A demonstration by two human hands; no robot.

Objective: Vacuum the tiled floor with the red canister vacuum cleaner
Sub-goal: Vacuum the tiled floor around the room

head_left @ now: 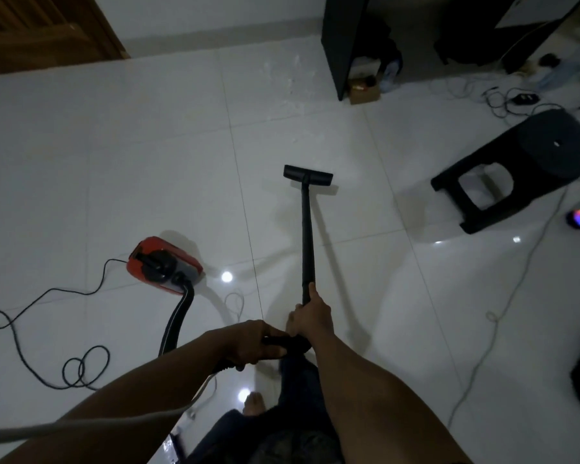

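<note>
The red canister vacuum (163,262) sits on the white tiled floor (114,162) to my left. Its black hose (178,316) curves up from it towards my hands. My left hand (252,343) grips the black handle end of the hose. Just ahead, my right hand (312,316) is wrapped around the lower part of the black wand (306,236). The wand runs forward to the flat black floor nozzle (308,175), which rests on the tiles in the middle of the view.
A black plastic stool (516,169) lies tipped over at the right. The vacuum's black power cord (47,329) loops over the floor at the left. Black furniture (345,45), a cardboard box (365,90) and tangled cables (503,98) stand at the back right. A wooden door (41,28) is at the back left.
</note>
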